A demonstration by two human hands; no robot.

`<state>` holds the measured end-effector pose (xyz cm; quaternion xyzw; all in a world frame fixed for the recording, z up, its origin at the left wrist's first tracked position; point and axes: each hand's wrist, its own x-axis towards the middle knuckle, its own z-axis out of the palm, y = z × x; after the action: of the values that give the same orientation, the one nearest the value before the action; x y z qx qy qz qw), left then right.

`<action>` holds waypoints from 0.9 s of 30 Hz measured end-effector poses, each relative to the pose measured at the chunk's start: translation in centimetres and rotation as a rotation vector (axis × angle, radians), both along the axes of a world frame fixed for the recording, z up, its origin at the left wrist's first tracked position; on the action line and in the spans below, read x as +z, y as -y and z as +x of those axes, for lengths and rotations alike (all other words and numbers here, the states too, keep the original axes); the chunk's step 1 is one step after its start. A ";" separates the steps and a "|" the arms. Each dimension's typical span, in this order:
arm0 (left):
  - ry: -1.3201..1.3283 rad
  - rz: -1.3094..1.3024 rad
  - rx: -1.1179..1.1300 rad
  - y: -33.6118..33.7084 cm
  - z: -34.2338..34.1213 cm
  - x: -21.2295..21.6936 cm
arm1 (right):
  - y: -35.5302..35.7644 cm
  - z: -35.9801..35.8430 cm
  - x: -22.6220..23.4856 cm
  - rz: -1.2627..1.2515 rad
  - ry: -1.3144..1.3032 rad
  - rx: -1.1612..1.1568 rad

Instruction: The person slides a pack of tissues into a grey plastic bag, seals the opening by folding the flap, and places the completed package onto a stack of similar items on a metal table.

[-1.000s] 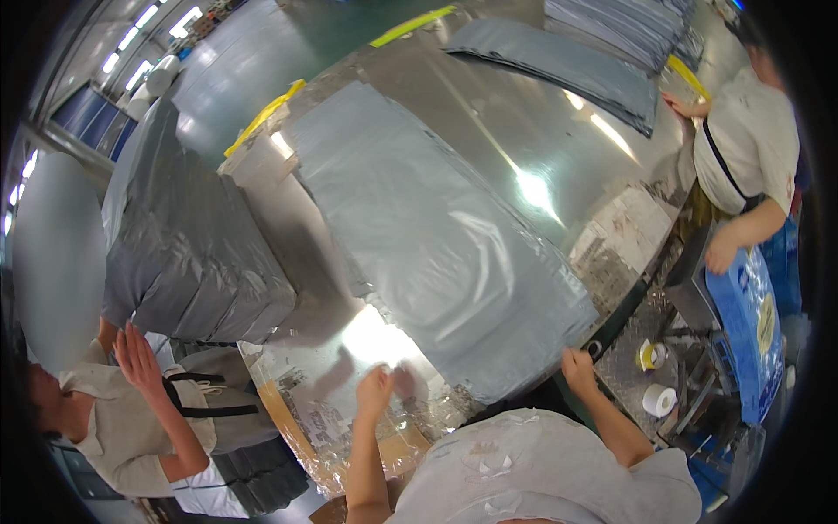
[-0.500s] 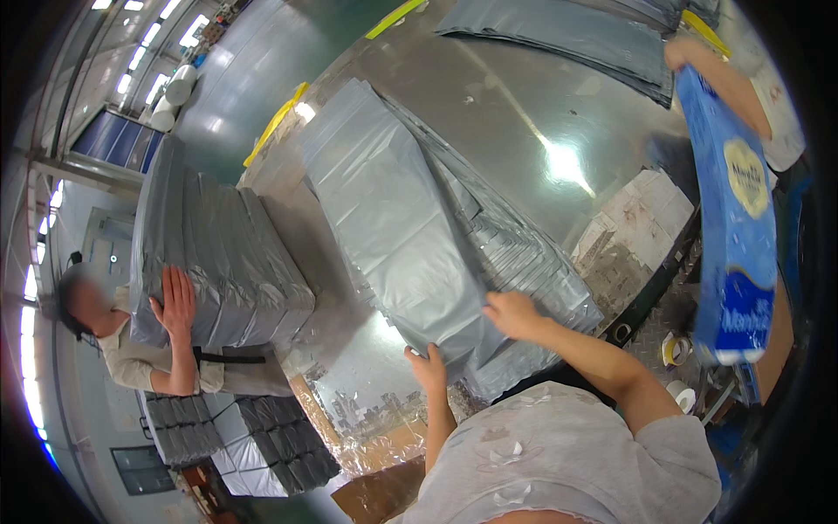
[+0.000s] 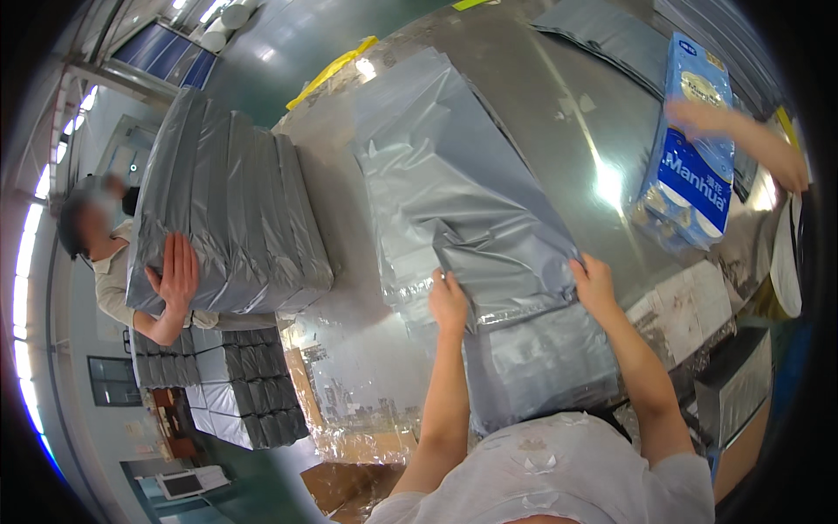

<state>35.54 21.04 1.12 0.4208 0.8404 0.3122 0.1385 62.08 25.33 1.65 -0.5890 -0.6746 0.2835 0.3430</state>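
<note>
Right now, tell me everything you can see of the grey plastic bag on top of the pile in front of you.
The grey plastic bag is a large, glossy, wrinkled film mailer lying flat atop a pile of like bags on the metal table. Its near edge is lifted and creased, gripped by the left hand and right hand.

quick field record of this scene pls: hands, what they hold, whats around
left hand: grips near edge of the top grey plastic bag
right hand: grips the same edge, further right
surface: shiny metal table
left side: co-worker's hand pressed on a stack of grey bags
right side: another person's arm holding a blue pack
</note>
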 end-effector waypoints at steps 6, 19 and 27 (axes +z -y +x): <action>0.052 -0.011 -0.019 -2.6 -2.1 -0.6 | -2.3 -1.5 -0.5 -0.344 -0.257 -0.053; -0.330 0.010 -0.001 -8.5 -14.4 2.1 | -9.4 -11.3 0.5 -0.388 -0.426 -0.054; -0.161 0.177 -0.415 2.8 -0.2 1.5 | 5.3 3.2 -4.3 -0.387 -0.455 -0.119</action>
<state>35.36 18.26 2.65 0.6187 0.7134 0.3151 0.0949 65.26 20.00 -2.64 -0.6032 -0.4782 0.5108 0.3829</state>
